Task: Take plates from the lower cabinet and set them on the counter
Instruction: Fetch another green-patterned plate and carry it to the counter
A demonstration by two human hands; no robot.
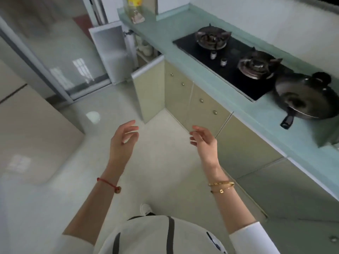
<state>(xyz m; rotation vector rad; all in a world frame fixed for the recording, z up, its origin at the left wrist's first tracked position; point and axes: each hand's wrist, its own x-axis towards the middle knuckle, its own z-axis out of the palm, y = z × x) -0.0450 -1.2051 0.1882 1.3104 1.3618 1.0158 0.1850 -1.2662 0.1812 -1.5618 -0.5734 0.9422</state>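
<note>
My left hand (123, 139) and my right hand (204, 140) hang in front of me over the floor, both empty, fingers spread and loosely curled. The lower cabinet (146, 50) at the far end of the run stands with two doors swung out, a beige one (149, 92) and a white-framed one (110, 52). Pale dishes (146, 49) show dimly on its shelves, too blurred to tell apart. The pale green counter (165, 33) runs along the right, above the beige cabinet fronts.
A black two-burner gas hob (233, 61) is set in the counter, with a dark frying pan (302, 101) beside it. A yellow-labelled oil bottle (134, 8) stands at the counter's far end. Sliding glass door (60, 57) at left, glossy tiled floor below.
</note>
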